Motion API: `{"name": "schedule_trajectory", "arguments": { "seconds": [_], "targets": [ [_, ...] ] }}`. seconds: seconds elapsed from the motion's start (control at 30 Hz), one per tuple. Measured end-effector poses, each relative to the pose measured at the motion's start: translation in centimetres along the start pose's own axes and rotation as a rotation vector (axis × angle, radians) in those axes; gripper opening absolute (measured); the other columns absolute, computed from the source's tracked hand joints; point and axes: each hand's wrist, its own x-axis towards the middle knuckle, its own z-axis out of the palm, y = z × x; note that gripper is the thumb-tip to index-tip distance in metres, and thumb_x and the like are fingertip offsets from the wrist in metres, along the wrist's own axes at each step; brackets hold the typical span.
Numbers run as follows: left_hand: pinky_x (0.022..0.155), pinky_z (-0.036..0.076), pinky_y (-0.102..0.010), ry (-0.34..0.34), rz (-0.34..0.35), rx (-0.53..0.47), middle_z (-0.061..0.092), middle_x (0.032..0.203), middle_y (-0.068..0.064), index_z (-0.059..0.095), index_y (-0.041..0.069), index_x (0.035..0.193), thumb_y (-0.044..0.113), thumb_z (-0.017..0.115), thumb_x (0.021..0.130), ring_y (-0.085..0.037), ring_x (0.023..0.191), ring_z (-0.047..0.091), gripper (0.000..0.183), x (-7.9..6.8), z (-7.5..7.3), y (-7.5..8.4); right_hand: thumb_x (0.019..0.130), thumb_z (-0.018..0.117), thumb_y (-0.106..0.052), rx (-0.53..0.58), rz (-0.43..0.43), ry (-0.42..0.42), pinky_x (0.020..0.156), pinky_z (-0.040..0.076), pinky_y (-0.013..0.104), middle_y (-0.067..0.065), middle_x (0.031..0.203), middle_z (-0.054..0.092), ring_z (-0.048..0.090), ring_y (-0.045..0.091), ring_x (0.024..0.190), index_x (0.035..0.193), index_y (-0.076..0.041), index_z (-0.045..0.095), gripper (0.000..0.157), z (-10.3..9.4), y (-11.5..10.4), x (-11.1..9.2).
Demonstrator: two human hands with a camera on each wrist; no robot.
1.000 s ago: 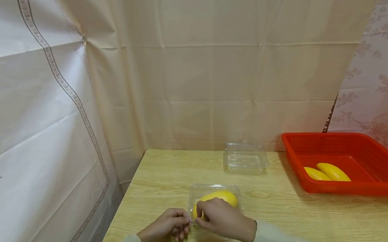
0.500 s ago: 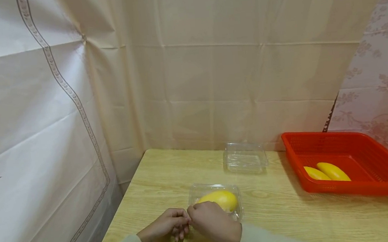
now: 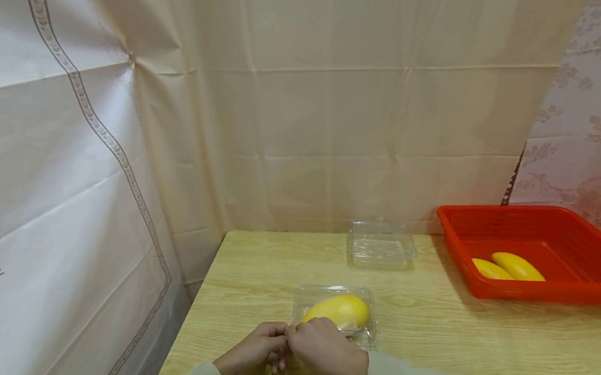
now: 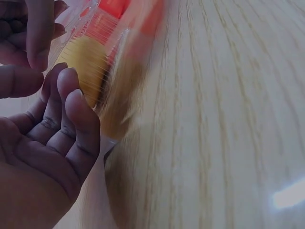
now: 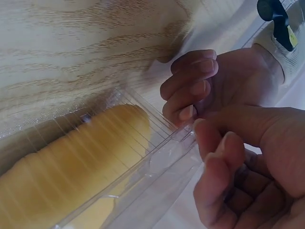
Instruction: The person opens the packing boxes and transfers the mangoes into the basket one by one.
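Note:
A yellow mango (image 3: 343, 312) lies inside a clear plastic clamshell box (image 3: 368, 339) near the table's front; ribbed clear plastic shows over the mango (image 5: 86, 157) in the right wrist view. My left hand (image 3: 255, 350) pinches the box's near left corner, its other fingers curled with the palm partly upward. At that same corner my right hand (image 3: 327, 351) pinches the edge between thumb and forefinger, as the right wrist view shows. Both sets of fingertips meet there, so the exact grip on the plastic is partly hidden.
A second clear plastic box (image 3: 381, 243) stands at the back of the wooden table (image 3: 254, 270). To the right, a red plastic basket (image 3: 560, 292) holds two yellow mangoes (image 3: 517, 266). Cloth curtains (image 3: 326, 118) hang behind and on both sides.
My right hand has moved left and slightly toward me, from over the box's front to its near left corner, uncovering more of the mango. My left hand has barely moved.

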Motion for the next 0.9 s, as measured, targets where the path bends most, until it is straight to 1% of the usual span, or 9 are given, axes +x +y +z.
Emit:
{"name": "schedule_trajectory", "arguments": {
  "seconds": [0.13, 0.27, 0.4, 0.53, 0.63, 0.7, 0.8, 0.9],
  "targets": [
    [0.053, 0.049, -0.023, 0.017, -0.008, 0.024, 0.065, 0.082, -0.005, 0.067, 0.002, 0.103, 0.018, 0.054, 0.106, -0.012, 0.063, 0.057, 0.02, 0.1, 0.1, 0.1, 0.082, 0.082, -0.01, -0.012, -0.004, 0.038, 0.039, 0.034, 0.02, -0.009, 0.06, 0.049, 0.036, 0.002, 0.046, 0.074, -0.018, 0.059, 0.025, -0.2, 0.2, 0.1],
    [0.052, 0.049, -0.023, 0.045, -0.03, 0.041, 0.064, 0.077, -0.005, 0.067, 0.003, 0.098, 0.019, 0.054, 0.105, -0.012, 0.061, 0.057, 0.023, 0.2, 0.1, 0.3, 0.079, 0.081, -0.011, -0.009, 0.006, 0.085, 0.039, 0.036, 0.022, -0.009, 0.06, 0.05, 0.042, 0.004, 0.046, 0.073, -0.018, 0.058, 0.025, -0.3, 0.6, 0.2],
    [0.053, 0.049, -0.023, 0.071, -0.04, 0.04, 0.066, 0.077, -0.005, 0.067, 0.003, 0.095, 0.021, 0.054, 0.105, -0.011, 0.061, 0.057, 0.025, 0.4, 0.1, 0.5, 0.079, 0.079, -0.011, 0.005, 0.015, 0.108, 0.038, 0.033, 0.022, -0.01, 0.058, 0.046, 0.038, 0.003, 0.045, 0.072, -0.018, 0.056, 0.026, -0.1, 0.8, 0.3],
    [0.055, 0.048, -0.023, 0.084, -0.033, 0.054, 0.065, 0.079, -0.006, 0.067, 0.004, 0.095, 0.023, 0.055, 0.107, -0.011, 0.062, 0.056, 0.025, 0.5, 0.1, 0.5, 0.079, 0.078, -0.01, 0.012, 0.026, 0.113, 0.038, 0.03, 0.021, -0.01, 0.058, 0.043, 0.034, 0.002, 0.045, 0.072, -0.018, 0.055, 0.026, 0.2, 0.8, 0.2],
    [0.055, 0.048, -0.023, 0.083, -0.027, 0.07, 0.065, 0.078, -0.005, 0.066, 0.004, 0.093, 0.022, 0.055, 0.107, -0.012, 0.063, 0.055, 0.026, 0.5, 0.1, 0.4, 0.08, 0.079, -0.011, -0.003, 0.023, 0.108, 0.038, 0.031, 0.021, -0.01, 0.059, 0.045, 0.035, 0.003, 0.045, 0.074, -0.018, 0.056, 0.024, 0.3, 0.7, -0.1],
    [0.054, 0.048, -0.023, 0.08, -0.022, 0.08, 0.064, 0.076, -0.005, 0.065, 0.004, 0.091, 0.02, 0.055, 0.107, -0.012, 0.063, 0.055, 0.025, 0.5, 0.2, 0.4, 0.081, 0.079, -0.013, -0.033, 0.007, 0.101, 0.038, 0.031, 0.021, -0.01, 0.06, 0.046, 0.036, 0.003, 0.046, 0.077, -0.018, 0.057, 0.022, 0.4, 0.7, -0.4],
    [0.054, 0.048, -0.023, 0.07, -0.022, 0.079, 0.064, 0.076, -0.004, 0.064, 0.004, 0.089, 0.018, 0.056, 0.106, -0.012, 0.063, 0.056, 0.023, 0.5, 0.2, 0.3, 0.081, 0.078, -0.013, -0.06, -0.009, 0.098, 0.038, 0.027, 0.02, -0.009, 0.059, 0.045, 0.033, 0.003, 0.045, 0.083, -0.018, 0.058, 0.022, 0.5, 0.6, -1.0],
    [0.054, 0.048, -0.023, 0.058, -0.025, 0.075, 0.064, 0.078, -0.004, 0.062, 0.005, 0.089, 0.019, 0.058, 0.106, -0.012, 0.063, 0.056, 0.023, 0.5, 0.2, 0.2, 0.081, 0.077, -0.011, -0.066, 0.002, 0.099, 0.037, 0.024, 0.021, -0.009, 0.058, 0.042, 0.03, 0.003, 0.045, 0.082, -0.018, 0.055, 0.024, 0.6, 0.7, -1.5]
  ]
}}
